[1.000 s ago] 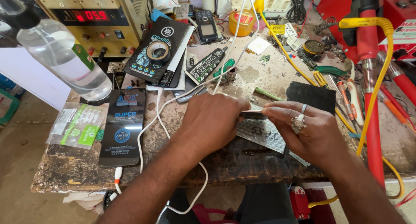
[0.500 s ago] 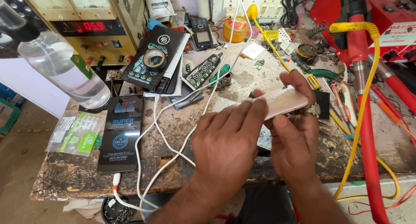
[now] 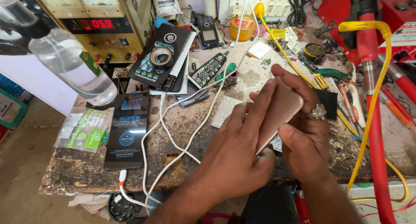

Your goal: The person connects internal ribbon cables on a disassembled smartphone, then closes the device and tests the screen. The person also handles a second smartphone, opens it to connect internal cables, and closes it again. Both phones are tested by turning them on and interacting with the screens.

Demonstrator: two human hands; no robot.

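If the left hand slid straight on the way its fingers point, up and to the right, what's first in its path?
The left hand already lies against the rose-gold phone. Past that, probably the yellow-handled screwdriver, though depth is unclear.

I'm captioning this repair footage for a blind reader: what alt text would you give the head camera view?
Two bare hands, left hand and right hand, hold a rose-gold phone tilted on edge above a cluttered, worn workbench. Around them lie white cables, a black flat package, a clear bottle, a power supply and red tools.
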